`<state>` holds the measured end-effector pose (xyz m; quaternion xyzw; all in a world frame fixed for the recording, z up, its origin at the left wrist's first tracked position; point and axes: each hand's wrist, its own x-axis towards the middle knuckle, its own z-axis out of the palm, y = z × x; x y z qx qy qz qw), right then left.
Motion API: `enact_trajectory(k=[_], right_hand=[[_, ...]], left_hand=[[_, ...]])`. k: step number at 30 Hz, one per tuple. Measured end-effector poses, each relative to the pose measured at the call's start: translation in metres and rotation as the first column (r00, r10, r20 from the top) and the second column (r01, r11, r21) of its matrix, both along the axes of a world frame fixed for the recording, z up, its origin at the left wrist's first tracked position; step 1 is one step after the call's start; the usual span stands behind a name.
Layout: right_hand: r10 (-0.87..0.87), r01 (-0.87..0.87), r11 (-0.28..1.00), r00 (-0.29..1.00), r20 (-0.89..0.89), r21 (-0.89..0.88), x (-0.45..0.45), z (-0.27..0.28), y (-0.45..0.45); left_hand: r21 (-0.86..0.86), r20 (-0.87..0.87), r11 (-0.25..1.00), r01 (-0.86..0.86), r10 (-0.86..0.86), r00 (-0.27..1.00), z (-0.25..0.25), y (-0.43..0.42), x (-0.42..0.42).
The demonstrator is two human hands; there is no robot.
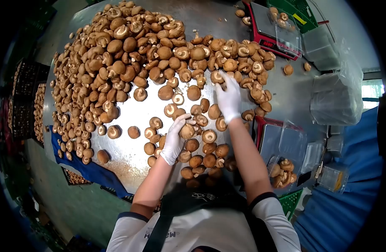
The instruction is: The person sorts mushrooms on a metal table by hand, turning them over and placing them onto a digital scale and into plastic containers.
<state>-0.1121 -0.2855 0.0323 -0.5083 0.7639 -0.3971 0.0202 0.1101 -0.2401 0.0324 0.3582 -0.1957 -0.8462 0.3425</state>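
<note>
Brown mushrooms lie in a large heap (117, 54) across the metal table (126, 113), with looser ones scattered nearer my body. My left hand (175, 136), in a white glove, has its fingers curled round a mushroom (187, 131) among the loose ones. Farther forward and to the right, my right hand (228, 97), also gloved, reaches to the lower edge of the heap. Its thumb and fingers are on a mushroom (217, 77) there. The undersides of both hands are hidden.
Red scales (258, 29) stand at the far right, with more red scales (260, 138) nearer me. A clear box of mushrooms (283, 173) sits by the nearer scales. Stacked clear containers (333, 98) line the right side. Blue cloth (92, 168) hangs at the left edge.
</note>
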Motion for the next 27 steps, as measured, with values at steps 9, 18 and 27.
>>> enact_trajectory(k=[9, 18, 27], right_hand=[[-0.09, -0.073, 0.966, 0.804, 0.588, 0.249, -0.021, 0.011, -0.017], [0.193, -0.023, 0.978, -0.292, 0.937, -0.208, 0.018, 0.026, 0.071], [0.35, -0.436, 0.899, 0.69, 0.634, -0.022, 0.022, 0.041, 0.064]], left_hand=[[0.056, -0.049, 0.998, -0.043, 0.046, 0.998, 0.013, 0.003, 0.004], [-0.094, -0.037, 0.993, 0.077, -0.081, 0.996, 0.03, 0.01, -0.009], [0.056, 0.04, 0.985, 0.165, -0.168, 0.985, 0.026, 0.015, -0.005]])
